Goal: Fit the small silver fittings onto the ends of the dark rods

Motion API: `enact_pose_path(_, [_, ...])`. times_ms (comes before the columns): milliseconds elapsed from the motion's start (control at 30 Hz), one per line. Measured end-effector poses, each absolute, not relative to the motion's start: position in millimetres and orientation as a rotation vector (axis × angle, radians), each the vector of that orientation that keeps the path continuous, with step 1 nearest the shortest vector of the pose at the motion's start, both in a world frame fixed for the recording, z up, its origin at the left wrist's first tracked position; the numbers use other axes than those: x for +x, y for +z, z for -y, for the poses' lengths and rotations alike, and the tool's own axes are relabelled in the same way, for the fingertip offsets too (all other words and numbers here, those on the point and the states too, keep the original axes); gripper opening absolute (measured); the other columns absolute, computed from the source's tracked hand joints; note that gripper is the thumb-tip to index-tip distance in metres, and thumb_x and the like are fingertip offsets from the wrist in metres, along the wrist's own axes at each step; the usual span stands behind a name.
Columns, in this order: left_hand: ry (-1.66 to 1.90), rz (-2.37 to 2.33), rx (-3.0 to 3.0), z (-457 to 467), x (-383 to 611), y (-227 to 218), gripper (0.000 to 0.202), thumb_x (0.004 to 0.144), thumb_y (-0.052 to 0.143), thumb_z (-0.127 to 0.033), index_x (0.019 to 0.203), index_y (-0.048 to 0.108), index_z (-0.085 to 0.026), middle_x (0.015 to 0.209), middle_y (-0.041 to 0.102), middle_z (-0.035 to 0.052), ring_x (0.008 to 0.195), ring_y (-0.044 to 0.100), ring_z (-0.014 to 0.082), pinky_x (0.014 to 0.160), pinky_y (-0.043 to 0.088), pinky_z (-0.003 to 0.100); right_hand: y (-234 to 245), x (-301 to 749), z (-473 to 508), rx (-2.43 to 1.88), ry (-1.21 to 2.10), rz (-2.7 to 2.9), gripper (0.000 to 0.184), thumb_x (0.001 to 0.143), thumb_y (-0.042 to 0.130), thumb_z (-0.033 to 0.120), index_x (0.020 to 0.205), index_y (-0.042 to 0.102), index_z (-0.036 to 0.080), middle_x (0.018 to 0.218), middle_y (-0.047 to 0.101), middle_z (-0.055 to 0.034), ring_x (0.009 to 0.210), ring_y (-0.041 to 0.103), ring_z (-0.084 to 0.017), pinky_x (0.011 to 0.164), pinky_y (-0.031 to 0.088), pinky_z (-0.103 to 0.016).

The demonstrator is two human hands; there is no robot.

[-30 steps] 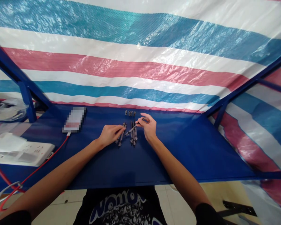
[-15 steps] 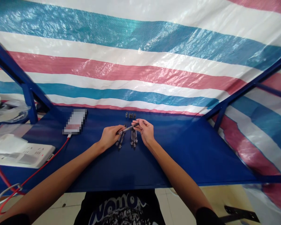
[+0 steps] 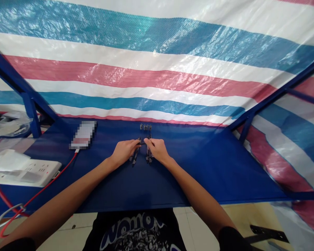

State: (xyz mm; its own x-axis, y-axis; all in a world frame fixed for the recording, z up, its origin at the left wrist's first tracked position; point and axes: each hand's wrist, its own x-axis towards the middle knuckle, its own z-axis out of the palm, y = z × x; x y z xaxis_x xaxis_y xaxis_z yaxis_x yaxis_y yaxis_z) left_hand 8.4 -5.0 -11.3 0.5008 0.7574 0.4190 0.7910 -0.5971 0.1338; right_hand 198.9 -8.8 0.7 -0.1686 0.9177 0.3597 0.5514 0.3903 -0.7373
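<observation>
Slim dark pen (image 3: 142,143) sits level between the left hand (image 3: 124,151) and right hand (image 3: 158,150), fingers (image 3: 149,140) apparently pinched on it; view small. Left bunch of pens (image 3: 135,156) and right bunch of pens (image 3: 149,155) lie beneath, on the blue counter (image 3: 199,167); small caps (image 3: 145,127) stand in a row just beyond.

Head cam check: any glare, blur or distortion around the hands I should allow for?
Head view: glare sits on the striped tarp, well above the left hand and right hand; wide-angle distortion slants the blue frame bar; the pen-like rods look small, their detail hard to read; a pixelated rectangle is obscured.
</observation>
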Motion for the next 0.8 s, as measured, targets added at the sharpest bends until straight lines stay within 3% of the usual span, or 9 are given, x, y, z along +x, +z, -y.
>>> enact_pose_path(67, [-0.656,1.446,-2.658,5,10,-10,0.029,0.096,0.044,-0.031,0.12,0.058,-0.025,0.095,0.072,0.0021,0.076,0.067,0.0146,0.056,0.041,0.02,-1,204,0,-1.325,0.551,1.792,0.048,0.094,0.037,0.044,0.057,0.055,0.018,0.051,0.054,0.0012,0.051,0.05,-0.012,0.057,0.037,-0.024])
enact_pose_path(200, [-0.64,1.592,-2.66,7,12,-5,0.035,0.096,0.041,-0.029,0.129,0.05,-0.03,0.105,0.07,0.0005,0.081,0.067,0.0154,0.057,0.04,0.02,-7,218,-32,-1.402,0.386,1.653,0.022,0.087,0.046,0.03,0.085,0.065,0.018,0.07,0.064,-0.0014,0.065,0.058,-0.016,0.069,0.044,-0.027])
enact_pose_path(300, [-0.626,1.695,-2.626,7,11,0,0.033,0.096,0.039,-0.032,0.126,0.053,-0.029,0.103,0.07,0.0017,0.08,0.066,0.0166,0.058,0.04,0.021,-14,223,-58,-1.467,0.388,1.714,0.028,0.077,0.055,0.02,0.103,0.065,0.016,0.083,0.066,-0.0048,0.076,0.06,-0.019,0.076,0.046,-0.031])
enact_pose_path(467, [-0.486,1.813,-2.592,5,9,5,0.035,0.097,0.035,-0.043,0.104,0.064,-0.025,0.08,0.071,0.0017,0.07,0.065,0.0174,0.055,0.035,0.022,-23,216,-86,-1.552,0.434,1.794,0.029,0.071,0.063,0.021,0.1,0.068,0.017,0.091,0.066,-0.0062,0.082,0.06,-0.02,0.08,0.046,-0.034])
enact_pose_path(667, [-0.563,1.771,-2.572,4,6,3,0.035,0.096,0.036,-0.044,0.098,0.066,-0.025,0.076,0.071,0.0005,0.067,0.064,0.0162,0.053,0.032,0.023,-16,215,-80,-1.537,0.47,1.692,0.013,0.073,0.061,0.022,0.083,0.069,0.019,0.086,0.069,-0.0043,0.081,0.061,-0.019,0.082,0.046,-0.033])
enact_pose_path(800, [-0.713,1.667,-2.544,4,6,-1,0.034,0.096,0.038,-0.042,0.095,0.067,-0.024,0.072,0.07,0.0001,0.063,0.063,0.0156,0.052,0.033,0.023,-4,219,-46,-1.342,0.657,1.624,0.02,0.081,0.051,0.026,0.093,0.066,0.018,0.078,0.068,-0.0026,0.068,0.062,-0.016,0.073,0.049,-0.031])
